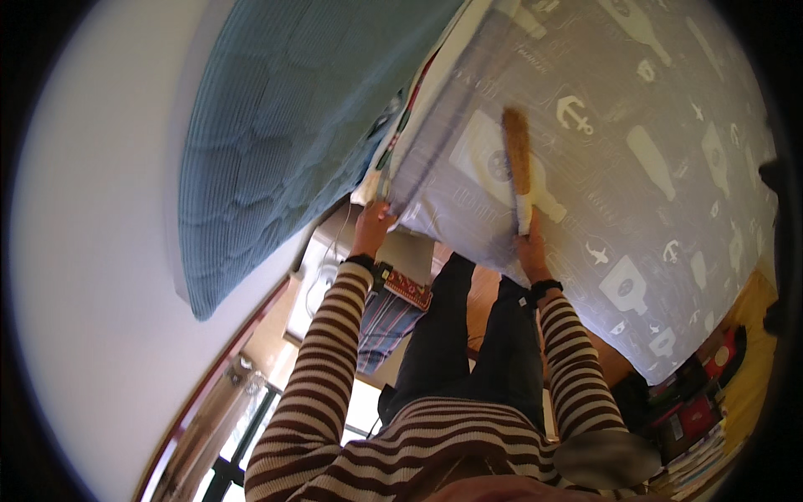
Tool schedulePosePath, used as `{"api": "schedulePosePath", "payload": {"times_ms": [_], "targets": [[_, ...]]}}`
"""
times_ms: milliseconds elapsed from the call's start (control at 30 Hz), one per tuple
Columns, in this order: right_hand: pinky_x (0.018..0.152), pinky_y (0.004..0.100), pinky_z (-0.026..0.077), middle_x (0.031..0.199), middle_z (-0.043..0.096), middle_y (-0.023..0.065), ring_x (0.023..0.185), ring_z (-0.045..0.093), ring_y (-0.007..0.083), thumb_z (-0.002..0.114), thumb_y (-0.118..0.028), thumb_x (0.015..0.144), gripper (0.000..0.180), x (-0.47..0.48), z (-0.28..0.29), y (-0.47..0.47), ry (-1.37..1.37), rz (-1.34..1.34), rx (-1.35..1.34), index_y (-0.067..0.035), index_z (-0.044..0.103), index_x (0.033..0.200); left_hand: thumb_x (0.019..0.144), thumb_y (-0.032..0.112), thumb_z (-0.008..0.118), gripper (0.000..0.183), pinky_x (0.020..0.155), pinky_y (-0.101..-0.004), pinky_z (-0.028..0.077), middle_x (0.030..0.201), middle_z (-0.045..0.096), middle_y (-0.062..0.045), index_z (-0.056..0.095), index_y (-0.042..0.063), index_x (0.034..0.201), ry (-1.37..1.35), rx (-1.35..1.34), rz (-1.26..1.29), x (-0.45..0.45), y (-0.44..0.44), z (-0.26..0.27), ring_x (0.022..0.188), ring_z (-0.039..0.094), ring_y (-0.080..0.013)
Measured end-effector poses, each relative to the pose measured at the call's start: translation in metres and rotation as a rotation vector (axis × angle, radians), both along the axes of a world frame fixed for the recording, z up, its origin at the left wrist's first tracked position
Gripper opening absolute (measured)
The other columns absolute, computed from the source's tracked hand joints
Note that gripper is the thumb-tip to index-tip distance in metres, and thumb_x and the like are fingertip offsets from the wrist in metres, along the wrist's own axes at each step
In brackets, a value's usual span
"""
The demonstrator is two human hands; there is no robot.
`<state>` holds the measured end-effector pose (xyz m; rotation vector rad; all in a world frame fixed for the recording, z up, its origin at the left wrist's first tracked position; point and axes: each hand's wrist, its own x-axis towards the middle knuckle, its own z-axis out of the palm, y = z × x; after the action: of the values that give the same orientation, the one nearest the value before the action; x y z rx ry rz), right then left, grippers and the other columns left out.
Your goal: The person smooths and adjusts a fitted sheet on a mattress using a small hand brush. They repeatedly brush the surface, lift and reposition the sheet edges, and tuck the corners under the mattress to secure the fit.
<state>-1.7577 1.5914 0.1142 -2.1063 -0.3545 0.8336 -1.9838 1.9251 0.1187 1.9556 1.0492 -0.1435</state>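
A bed sheet (596,169) in grey, printed with white anchors and bottles, covers the bed before me. My right hand (532,251) grips the white handle of a bed brush (518,150). Its brown bristle head lies over the sheet and looks slightly blurred. At the bed's near left corner, my left hand (374,219) has its fingers closed on the sheet's edge. Just beyond that hand, layered bedding edges (401,135) with a red and green strip run along the bed's side.
A blue ribbed, padded headboard (282,125) rises at the left against a white wall (100,188). Under my left forearm are a red patterned box-like item (408,288) and plaid cloth (386,326). Red and dark items (696,414) sit by the bed at lower right.
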Motion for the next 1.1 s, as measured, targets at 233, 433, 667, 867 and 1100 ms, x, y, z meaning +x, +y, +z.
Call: {"api": "schedulePosePath", "payload": {"times_ms": [233,433,667,867,1100], "targets": [[0.111,0.0422,0.036,0.146,0.043,0.0249,0.134,0.045,0.0386,0.055,0.010,0.080,0.084,-0.001,0.001,0.002,0.096,-0.045,0.003,-0.011,0.023,0.155,0.076,0.010,0.073,0.031,0.079,-0.0504,0.050,0.110,0.056,-0.025,0.055,-0.001,0.098,0.176,0.092,-0.020,0.028,-0.021,0.001,0.095,0.060,-0.0457],[0.112,0.0429,0.035,0.145,0.041,0.0249,0.134,0.043,0.0406,0.054,0.009,0.081,0.085,0.003,0.010,0.005,0.135,-0.036,0.041,-0.010,0.018,0.156,0.078,0.003,0.061,0.007,0.074,-0.0530,0.050,0.094,0.060,-0.025,0.057,-0.002,0.082,0.079,0.225,-0.041,0.024,-0.017,-0.004,0.085,0.061,-0.0457],[0.107,0.0417,0.040,0.146,0.040,0.0254,0.130,0.047,0.0393,0.051,0.012,0.084,0.084,0.000,0.003,0.005,0.101,-0.024,-0.009,-0.010,0.016,0.156,0.073,-0.001,0.061,0.005,0.062,-0.0457,0.048,0.075,0.060,-0.020,0.058,0.000,0.070,-0.079,0.371,0.011,0.003,0.009,0.021,0.070,0.059,-0.0406],[0.108,0.0400,0.038,0.144,0.042,0.0240,0.130,0.046,0.0377,0.052,0.010,0.083,0.083,-0.001,0.002,0.005,0.142,-0.046,-0.005,-0.009,0.017,0.156,0.071,-0.001,0.063,0.004,0.062,-0.0437,0.050,0.075,0.062,-0.017,0.061,0.002,0.071,-0.121,0.436,0.099,-0.004,0.030,0.035,0.069,0.062,-0.0377],[0.109,0.0427,0.038,0.143,0.044,0.0280,0.132,0.046,0.0405,0.052,0.008,0.084,0.082,0.000,0.001,0.003,0.179,-0.060,0.006,-0.010,0.016,0.157,0.072,0.000,0.064,0.001,0.063,-0.0442,0.051,0.073,0.064,-0.017,0.063,0.002,0.072,-0.052,0.564,0.138,-0.006,0.034,0.039,0.067,0.062,-0.0375]]}}
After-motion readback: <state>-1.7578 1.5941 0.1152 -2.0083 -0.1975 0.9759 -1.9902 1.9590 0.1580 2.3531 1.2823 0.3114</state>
